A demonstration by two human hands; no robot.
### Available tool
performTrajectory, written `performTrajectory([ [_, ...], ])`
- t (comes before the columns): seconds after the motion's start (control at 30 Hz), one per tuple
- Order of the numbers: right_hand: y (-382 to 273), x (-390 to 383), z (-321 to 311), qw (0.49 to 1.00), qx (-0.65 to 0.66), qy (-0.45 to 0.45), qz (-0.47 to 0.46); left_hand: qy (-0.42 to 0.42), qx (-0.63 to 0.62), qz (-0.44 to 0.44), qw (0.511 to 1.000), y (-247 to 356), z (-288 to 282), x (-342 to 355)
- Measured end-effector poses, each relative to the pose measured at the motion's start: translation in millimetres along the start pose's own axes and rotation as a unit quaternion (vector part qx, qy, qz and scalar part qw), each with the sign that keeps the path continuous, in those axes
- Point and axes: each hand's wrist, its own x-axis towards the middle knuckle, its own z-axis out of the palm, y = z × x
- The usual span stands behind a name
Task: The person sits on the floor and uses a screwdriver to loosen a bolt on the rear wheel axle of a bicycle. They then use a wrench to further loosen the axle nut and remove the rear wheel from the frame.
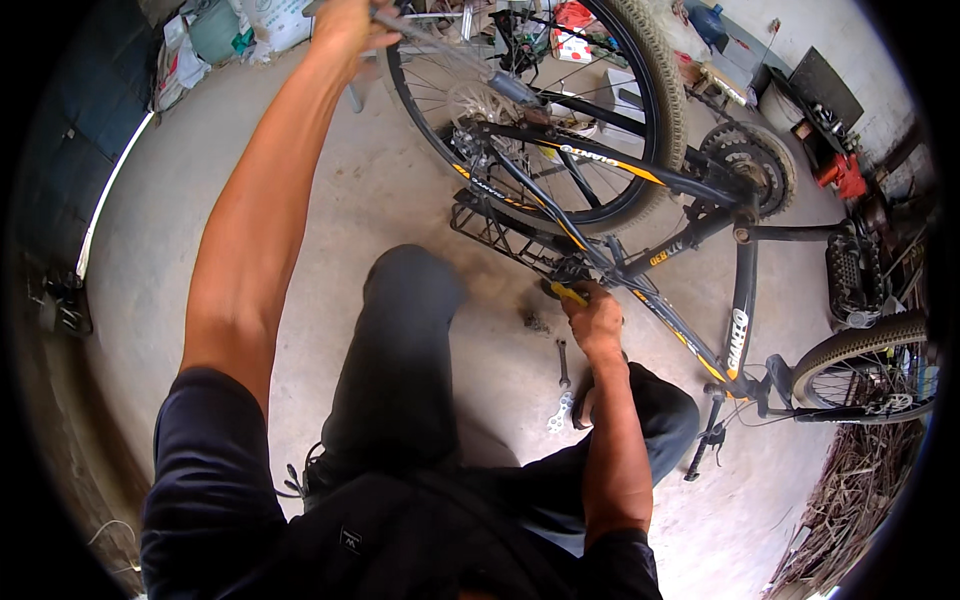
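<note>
My left hand (345, 25) clamps the rear wheel (535, 110); my right hand (592, 318) grips a yellow-handled tool (568, 293) below it (spokes could catch fingers if the wheel spins).

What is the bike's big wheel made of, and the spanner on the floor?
The rear tyre looks like black rubber: matt, with knobbly tread. Its spokes seem to be bare metal, thin and shiny. The spanner looks like steel, grey with a dull shine. The floor seems to be concrete, pale and rough.

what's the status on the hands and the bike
Left hand up on rear wheel of upturned bicycle. Right hand grips yellow-handled tool at the frame. Wrench loose on floor beside knee.
</note>
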Motion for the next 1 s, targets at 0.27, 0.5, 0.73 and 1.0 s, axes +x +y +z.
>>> performTrajectory([
  [0.27,-10,-6,2,0.998,0.026,-0.020,-0.046,0.067,-0.189,-0.214,0.956,-113,-25,-14],
  [0.5,16,0,15,0.999,0.004,-0.046,0.028,0.092,-0.341,-0.220,0.909,-146,-8,-12],
  [0.73,34,-8,27,0.990,0.024,-0.099,0.101,0.093,-0.533,-0.163,0.825,-153,8,-36],
  [1.0,32,-9,28,0.982,0.047,-0.117,0.143,0.079,-0.498,-0.045,0.862,-128,18,-43],
])
